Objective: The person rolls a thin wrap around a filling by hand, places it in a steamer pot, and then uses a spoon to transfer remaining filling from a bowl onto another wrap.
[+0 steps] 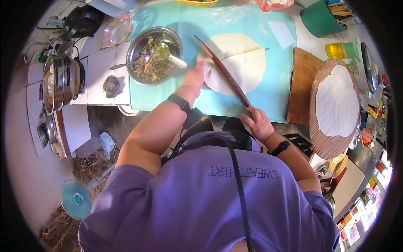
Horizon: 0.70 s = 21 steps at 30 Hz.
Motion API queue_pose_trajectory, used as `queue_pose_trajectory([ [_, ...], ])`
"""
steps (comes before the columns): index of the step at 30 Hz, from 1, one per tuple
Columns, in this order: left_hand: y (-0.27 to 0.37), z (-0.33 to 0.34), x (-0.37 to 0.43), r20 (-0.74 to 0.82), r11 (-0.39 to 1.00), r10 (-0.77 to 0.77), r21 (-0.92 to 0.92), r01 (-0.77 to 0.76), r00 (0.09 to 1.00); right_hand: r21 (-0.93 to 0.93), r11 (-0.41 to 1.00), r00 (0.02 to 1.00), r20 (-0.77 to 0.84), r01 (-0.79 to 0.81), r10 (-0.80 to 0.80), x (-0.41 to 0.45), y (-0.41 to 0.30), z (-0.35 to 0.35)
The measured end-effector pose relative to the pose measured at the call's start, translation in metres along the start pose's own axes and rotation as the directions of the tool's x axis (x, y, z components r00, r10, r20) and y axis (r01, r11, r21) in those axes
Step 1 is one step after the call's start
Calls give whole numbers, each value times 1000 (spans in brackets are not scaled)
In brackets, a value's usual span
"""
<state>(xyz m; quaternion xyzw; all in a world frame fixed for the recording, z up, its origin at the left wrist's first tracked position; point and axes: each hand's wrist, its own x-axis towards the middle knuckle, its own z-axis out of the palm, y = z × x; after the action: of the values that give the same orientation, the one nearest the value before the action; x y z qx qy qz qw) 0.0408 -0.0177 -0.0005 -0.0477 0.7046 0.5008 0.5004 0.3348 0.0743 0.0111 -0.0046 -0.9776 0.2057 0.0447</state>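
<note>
A round, thin sheet of dough (245, 74) lies on a turquoise mat (201, 102), creased near its left edge. My left hand (195, 75) is at that edge, thumb on the near side and its other fingers hidden by the dough. In my right hand (258, 123) is the near end of a long tapered wooden rolling pin (222, 67), which slants across the sheet. A narrow pale strip (247, 54) crosses the dough; whether it is a stick or a fold I cannot tell. Left of the sheet stands a metal bowl (129, 71) of chopped filling (148, 67).
A white spoon (177, 61) and a metal spoon (118, 66) rest in the bowl. A white scraper (281, 34) lies far right on the mat. To the right are a wooden board (300, 91) and a slatted round tray (326, 145) bearing pale dough sheets (335, 104).
</note>
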Motion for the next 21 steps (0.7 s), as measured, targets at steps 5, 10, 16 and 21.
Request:
queue_pose_trajectory([
  [5, -11, -5, 13, 44, 980, 71, 181, -77, 997, 226, 851, 860, -86, -474, 503, 13, 11, 14],
  [10, -3, -9, -4, -69, 989, 70, 133, -61, 995, 269, 850, 846, -171, -454, 506, 23, 38, 0],
  [16, -18, 2, -31, -36, 522, 648, 748, -409, 761, 92, 788, 712, -374, -608, 594, 22, 96, -15],
  [21, -33, 13, -41, 543, -45, 614, 749, -661, 573, -172, 773, 769, -361, -611, 527, 48, 86, -31],
])
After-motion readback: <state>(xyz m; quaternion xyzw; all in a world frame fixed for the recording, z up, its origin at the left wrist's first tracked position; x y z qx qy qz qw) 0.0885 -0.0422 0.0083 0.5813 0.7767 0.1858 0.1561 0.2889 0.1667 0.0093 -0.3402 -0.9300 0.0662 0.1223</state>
